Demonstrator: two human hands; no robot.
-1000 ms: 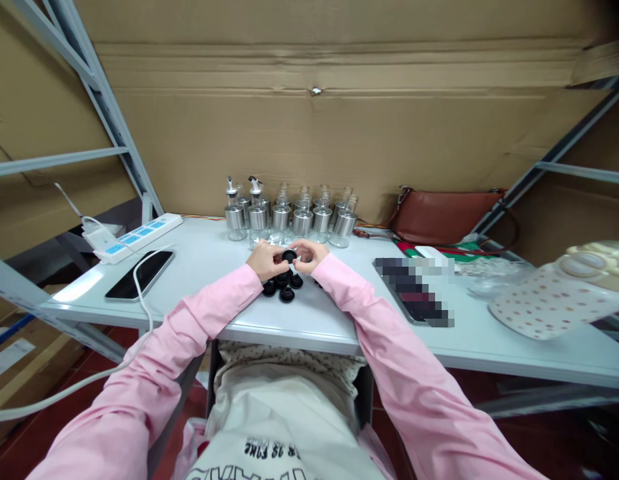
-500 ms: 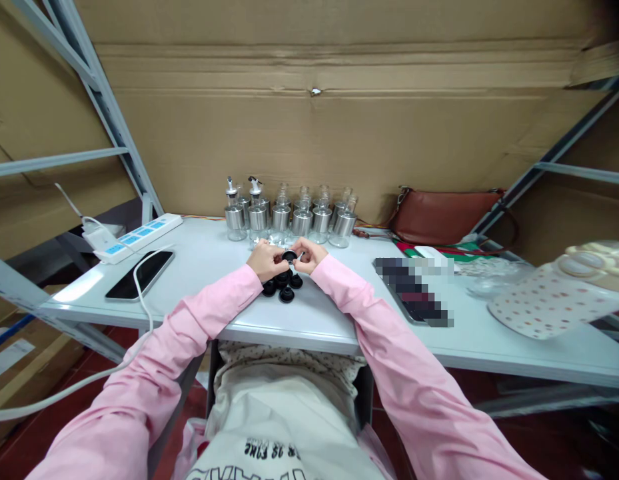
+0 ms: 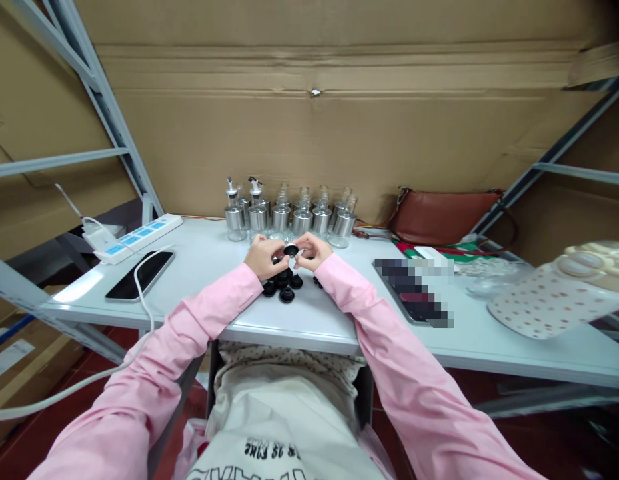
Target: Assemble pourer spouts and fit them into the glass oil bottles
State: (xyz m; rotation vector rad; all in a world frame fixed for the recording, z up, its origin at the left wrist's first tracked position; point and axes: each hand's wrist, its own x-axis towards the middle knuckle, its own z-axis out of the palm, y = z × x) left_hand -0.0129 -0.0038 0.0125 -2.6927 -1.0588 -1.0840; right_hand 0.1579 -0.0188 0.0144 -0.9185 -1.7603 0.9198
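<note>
Just above the centre of the frame, two hands in pink sleeves meet over a white table (image 3: 199, 257). The left hand (image 3: 262, 257) and right hand (image 3: 315, 250) are both curled nearly closed, fingertips pinching a small round black cap (image 3: 290, 251) between them, raised just above the tabletop. Directly below it lies a cluster of loose black caps (image 3: 284, 285). Just behind the hands stands a row of glass bottles (image 3: 289, 217) with metal collars. A dark phone (image 3: 139, 273) lies at the left

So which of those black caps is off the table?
The black cap pinched between left hand and right hand; the other caps lie on the table.
</note>
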